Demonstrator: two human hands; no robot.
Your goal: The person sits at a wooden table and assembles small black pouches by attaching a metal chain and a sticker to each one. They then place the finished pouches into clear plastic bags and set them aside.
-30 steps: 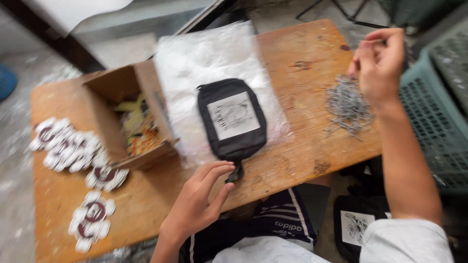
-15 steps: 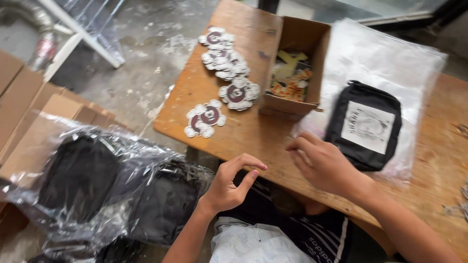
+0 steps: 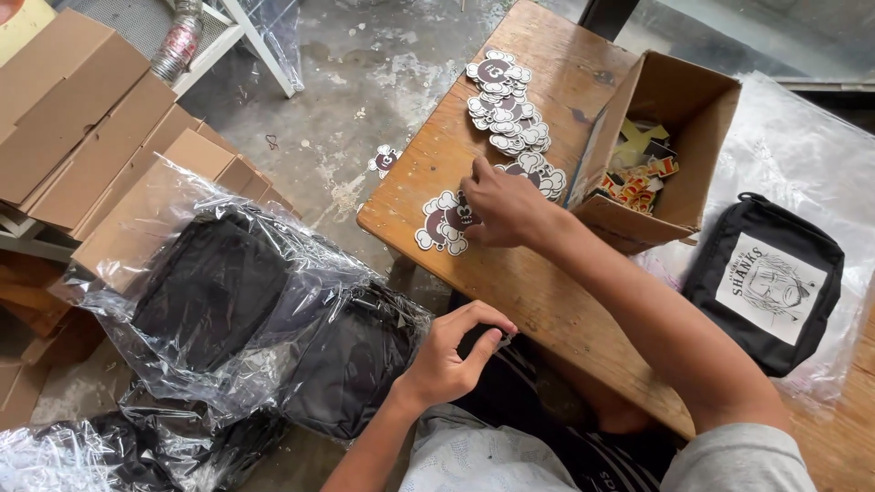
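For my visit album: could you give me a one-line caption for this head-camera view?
Right hand fingers a cloud-edged sticker on a wooden table; left hand pinches something small below its edge.

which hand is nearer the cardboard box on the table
Right. The right hand rests on stickers just beside the cardboard box; the left hand is below the table edge.

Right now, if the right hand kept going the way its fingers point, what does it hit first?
The right hand points left across the wooden table. Its fingertips already sit at the nearest sticker stack, so that comes first. Beyond it looks like the table edge, though depth is unclear.
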